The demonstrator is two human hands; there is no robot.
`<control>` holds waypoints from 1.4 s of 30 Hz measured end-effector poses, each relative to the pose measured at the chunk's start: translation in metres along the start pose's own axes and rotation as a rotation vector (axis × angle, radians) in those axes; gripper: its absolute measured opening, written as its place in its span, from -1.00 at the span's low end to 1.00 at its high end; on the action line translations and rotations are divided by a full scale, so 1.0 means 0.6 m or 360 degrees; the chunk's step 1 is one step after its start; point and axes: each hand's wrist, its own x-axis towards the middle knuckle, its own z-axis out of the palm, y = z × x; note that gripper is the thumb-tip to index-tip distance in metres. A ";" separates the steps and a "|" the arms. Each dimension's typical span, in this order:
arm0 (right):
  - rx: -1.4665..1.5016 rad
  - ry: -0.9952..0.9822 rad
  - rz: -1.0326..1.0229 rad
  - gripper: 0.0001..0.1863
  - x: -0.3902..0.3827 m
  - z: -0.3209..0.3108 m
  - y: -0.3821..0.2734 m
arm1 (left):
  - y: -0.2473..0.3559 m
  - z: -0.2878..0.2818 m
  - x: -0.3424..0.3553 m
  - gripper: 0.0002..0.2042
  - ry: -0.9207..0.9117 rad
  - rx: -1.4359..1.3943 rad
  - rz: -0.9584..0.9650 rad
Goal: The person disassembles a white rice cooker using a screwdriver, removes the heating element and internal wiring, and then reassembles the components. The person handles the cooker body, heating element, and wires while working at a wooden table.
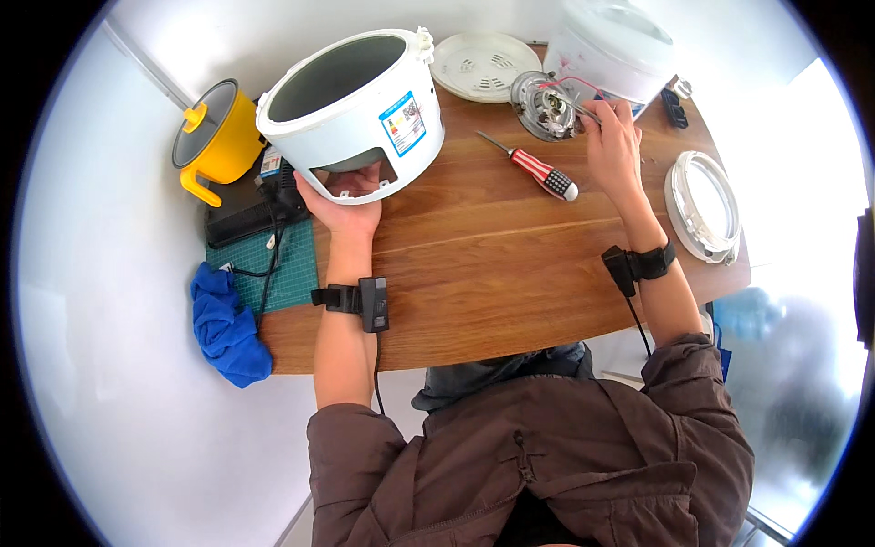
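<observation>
My left hand (349, 211) is closed on the lower edge of a white rice cooker housing (415, 150), at the cut-out in its side. The housing is tilted, its dark round opening toward me. My right hand (616, 153) pinches the wires and thin metal parts of a round metal heating plate (540, 114), held at the back right of the table. A red wire loops from the plate to my fingers. Between my hands lies a screwdriver (544, 173) with a striped red and white handle, its shaft pointing away to the left.
At the back are a white vented round cover (483, 68) and a white lidded appliance (606, 50). A white ring (702, 205) lies by the right edge. To the left are a yellow pot (232, 137), a black device (241, 214), a green mat (292, 273) and a blue cloth (223, 328).
</observation>
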 end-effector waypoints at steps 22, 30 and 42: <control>0.0047 -0.0010 0.0185 -0.75 -0.080 0.052 0.062 | -0.017 -0.014 0.004 -0.36 0.0075 0.0251 -0.0191; 0.0215 0.0028 0.0097 -0.60 -0.085 0.047 0.047 | -0.004 -0.021 0.014 -0.28 -0.0149 0.0426 -0.0108; 0.0747 0.0364 -0.0701 -0.58 -0.079 -0.017 -0.023 | -0.008 -0.032 -0.055 -0.38 -0.0054 0.0440 -0.0152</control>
